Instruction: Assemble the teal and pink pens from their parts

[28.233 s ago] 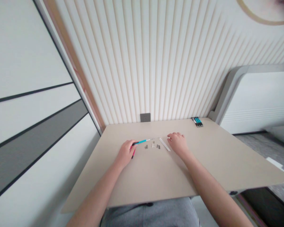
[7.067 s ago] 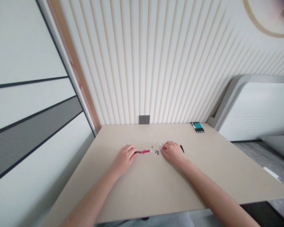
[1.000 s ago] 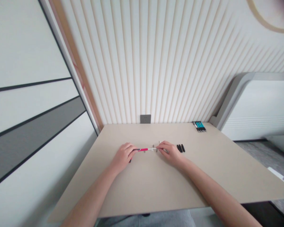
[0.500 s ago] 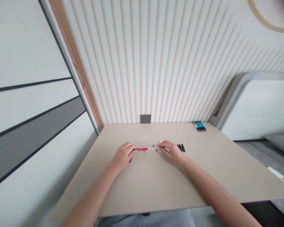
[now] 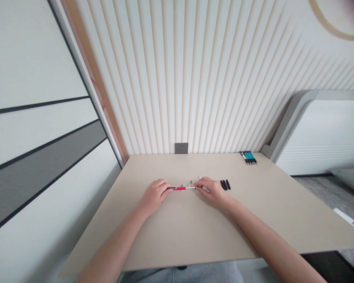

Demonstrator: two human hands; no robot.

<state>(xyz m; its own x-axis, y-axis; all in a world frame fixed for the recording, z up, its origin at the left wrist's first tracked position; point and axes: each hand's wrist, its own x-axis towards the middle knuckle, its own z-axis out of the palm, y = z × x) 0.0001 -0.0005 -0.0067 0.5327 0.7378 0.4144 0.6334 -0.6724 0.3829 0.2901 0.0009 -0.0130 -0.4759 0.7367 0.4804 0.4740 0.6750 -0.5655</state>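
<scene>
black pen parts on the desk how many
3 black pen parts, lying side by side on the desk just past the right hand: left one, middle one, right one. More could be hidden under the hands.

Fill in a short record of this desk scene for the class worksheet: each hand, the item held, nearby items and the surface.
Left hand: holds the dark end of the item
Right hand: holds the white end of the item
Item held: pink and white pen
Nearby: black pen pieces; teal and black pens
Surface: beige desk
</scene>
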